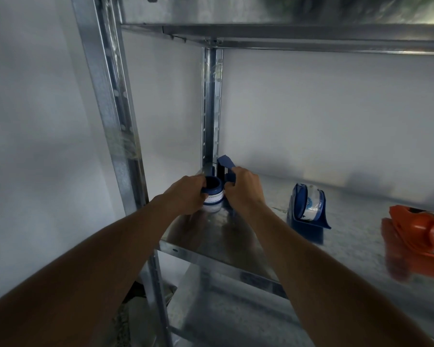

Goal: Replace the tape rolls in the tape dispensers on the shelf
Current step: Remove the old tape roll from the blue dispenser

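- Tape roll (212, 196) sits at the far left corner of the shelf (348, 246), on its blue hub, hole facing up, so its axis stands roughly upright.
- My left hand (188, 194) curls round the roll's left side and grips it.
- My right hand (243, 187) lies just right of the roll, fingers closed on the blue dispenser frame (226, 169) behind it.
- Roll and frame touch between my hands; I judge the roll must part from the frame leftward or upward.
- Two more dispensers, blue (307, 211) and orange (416, 231), stand well to my right.
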